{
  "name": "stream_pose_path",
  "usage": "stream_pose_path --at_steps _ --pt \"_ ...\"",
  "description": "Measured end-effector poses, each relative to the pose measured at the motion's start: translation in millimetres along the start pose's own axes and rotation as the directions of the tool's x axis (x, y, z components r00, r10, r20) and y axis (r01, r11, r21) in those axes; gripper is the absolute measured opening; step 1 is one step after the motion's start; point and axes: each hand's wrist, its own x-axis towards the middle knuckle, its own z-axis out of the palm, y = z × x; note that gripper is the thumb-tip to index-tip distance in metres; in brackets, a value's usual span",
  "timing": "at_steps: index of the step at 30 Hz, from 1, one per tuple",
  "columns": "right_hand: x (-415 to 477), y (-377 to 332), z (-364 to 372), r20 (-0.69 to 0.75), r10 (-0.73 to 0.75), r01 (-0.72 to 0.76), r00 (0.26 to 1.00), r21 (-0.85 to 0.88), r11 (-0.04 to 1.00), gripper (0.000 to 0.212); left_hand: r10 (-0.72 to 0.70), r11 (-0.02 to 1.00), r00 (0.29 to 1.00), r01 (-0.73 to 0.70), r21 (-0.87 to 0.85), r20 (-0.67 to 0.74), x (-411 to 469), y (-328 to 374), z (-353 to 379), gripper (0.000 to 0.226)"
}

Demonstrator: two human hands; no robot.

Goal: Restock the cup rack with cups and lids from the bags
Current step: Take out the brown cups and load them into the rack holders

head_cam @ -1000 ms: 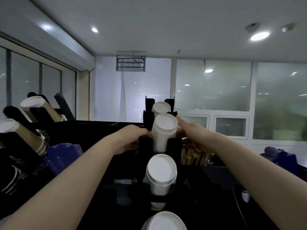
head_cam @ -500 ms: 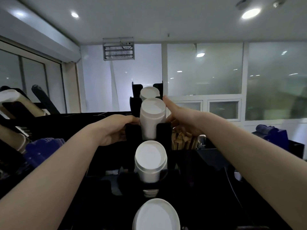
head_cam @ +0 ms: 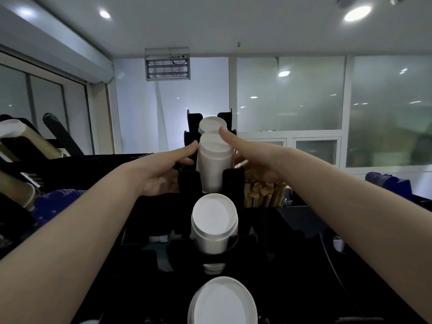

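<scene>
Left grip (head_cam: pixel 162 171) and right grip (head_cam: pixel 257 160), both spread, pressed straight fingers (head_cam: pixel 228 136) against a cup stack (head_cam: pixel 214 167) from 9 and 3 o'clock, apparently seating it in its rack (head_cam: pixel 189 183) slot, with another stack (head_cam: pixel 214 220) set at 6 o'clock.

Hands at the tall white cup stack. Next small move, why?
Likely press the cup stack down to seat it: it stands high out of the rack, right hand fingertip on its top rim, left hand thumb against its side.
</scene>
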Motion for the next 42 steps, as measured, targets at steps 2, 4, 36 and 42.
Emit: stream_pose_path --at_steps 2,4,36,42 --pt "1 0 -2 -0.013 0.022 -0.022 1.000 0.041 0.999 0.073 -0.015 1.000 1.000 0.015 -0.007 -0.006 0 0 -1 0.093" --pt "1 1 -3 -0.021 0.031 -0.030 0.999 0.070 0.997 0.072 -0.023 1.000 1.000 0.023 0.006 -0.012 -1 1 1 0.091" --pt "-26 -69 -12 -0.452 -0.621 0.437 0.640 -0.451 0.779 0.072 0.616 0.765 0.700 -0.419 0.489 -0.362 -39 45 -3 0.027" --pt "-2 -83 -7 -0.419 -0.656 0.451 0.628 -0.492 0.745 0.054 0.655 0.574 0.737 -0.342 0.744 -0.167 -31 31 13 0.046"
